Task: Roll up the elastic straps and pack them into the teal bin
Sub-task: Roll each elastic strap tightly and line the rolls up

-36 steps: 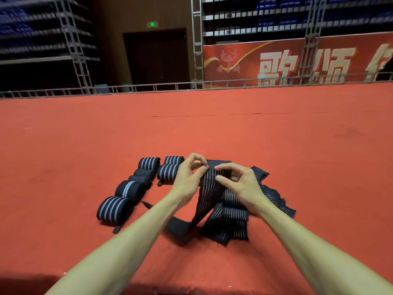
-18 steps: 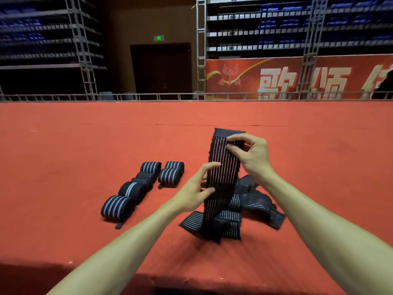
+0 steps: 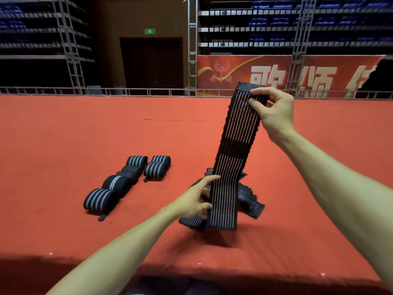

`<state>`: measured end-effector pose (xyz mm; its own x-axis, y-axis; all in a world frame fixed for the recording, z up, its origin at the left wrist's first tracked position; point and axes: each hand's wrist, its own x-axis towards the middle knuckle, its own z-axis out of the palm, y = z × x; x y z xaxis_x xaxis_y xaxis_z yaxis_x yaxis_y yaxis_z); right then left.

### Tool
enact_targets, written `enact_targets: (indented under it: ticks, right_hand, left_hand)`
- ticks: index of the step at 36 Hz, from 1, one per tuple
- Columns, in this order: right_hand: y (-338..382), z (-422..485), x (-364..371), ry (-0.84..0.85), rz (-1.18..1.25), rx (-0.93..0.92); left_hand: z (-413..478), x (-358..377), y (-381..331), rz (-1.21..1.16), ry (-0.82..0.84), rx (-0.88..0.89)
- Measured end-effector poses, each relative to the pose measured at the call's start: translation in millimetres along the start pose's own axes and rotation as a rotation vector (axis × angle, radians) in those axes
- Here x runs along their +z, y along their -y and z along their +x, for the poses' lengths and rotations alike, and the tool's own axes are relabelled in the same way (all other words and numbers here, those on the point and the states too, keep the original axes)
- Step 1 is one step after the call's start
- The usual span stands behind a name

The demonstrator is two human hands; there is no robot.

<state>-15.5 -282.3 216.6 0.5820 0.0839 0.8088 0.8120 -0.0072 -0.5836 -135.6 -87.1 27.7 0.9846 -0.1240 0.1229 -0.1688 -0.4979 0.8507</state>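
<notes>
My right hand (image 3: 274, 116), raised high, pinches the top end of a long black elastic strap with thin white stripes (image 3: 236, 150). It hangs taut down to my left hand (image 3: 191, 202), which grips its lower edge above the heap of loose striped straps (image 3: 251, 201) on the red carpeted platform (image 3: 85, 135). Rolled black-and-grey straps (image 3: 127, 179) lie to the left.

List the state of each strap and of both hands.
Held strap: unrolled, stretched upright.
Right hand: pinches its top end.
Left hand: grips it low down.
Rolled straps: rolled, lying on the carpet.
Loose straps: unrolled, heaped.
</notes>
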Motion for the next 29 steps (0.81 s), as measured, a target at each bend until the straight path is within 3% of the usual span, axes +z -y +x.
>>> enact_targets:
  ticks: [5, 12, 15, 19, 23, 29]
  right_hand:
    - [-21.5, -12.2, -21.2, 0.045, -0.074, 0.049]
    - [-62.4, -51.6, -38.2, 0.139, -0.148, 0.158]
    - [-73.9, -61.8, -41.7, 0.171, -0.157, 0.189]
    - [-86.6, -71.5, -46.5, 0.239, -0.219, 0.188]
    - [-100.2, -80.3, -51.2, 0.26, -0.26, 0.204]
    - [-118.8, -94.6, -50.9, 0.259, -0.242, 0.249]
  left_hand:
    - [12.1, 32.7, -0.6, -0.174, 0.075, -0.085]
    - [19.2, 78.3, 8.8, -0.077, 0.215, -0.154]
    - [21.9, 87.6, 9.2, 0.015, 0.217, -0.187]
    - [26.2, 81.3, 9.0, 0.371, 0.257, -0.092]
    - [31.6, 58.5, 9.6, 0.433, 0.104, -0.024]
    - [55.5, 15.0, 27.0, 0.463, -0.144, -0.064]
